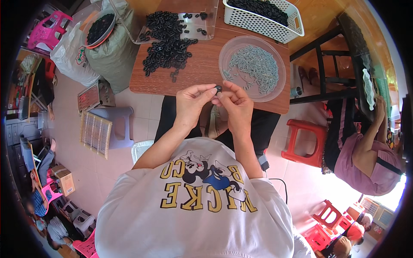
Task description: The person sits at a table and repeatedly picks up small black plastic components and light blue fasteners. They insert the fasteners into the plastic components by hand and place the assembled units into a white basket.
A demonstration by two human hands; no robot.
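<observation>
Over the near edge of the brown table [202,62], my left hand [192,102] and my right hand [235,105] meet with their fingertips round a small black oval plastic part [218,88]. Both hands are closed in a pinch on it; the fingers partly cover the part. Beyond my left hand lies a heap of similar black plastic parts [165,58], spilling out of a clear tray [211,31]. Past my right hand stands a round clear plastic bowl [223,50] holding many thin, pale blue-grey pieces that look like screws [258,64].
A white perforated basket [254,26] full of black parts sits at the table's far right. Sacks [109,64] and a bowl of black pieces [88,43] stand left. A red stool [305,142] is at right, near another person in a mauve top [365,163].
</observation>
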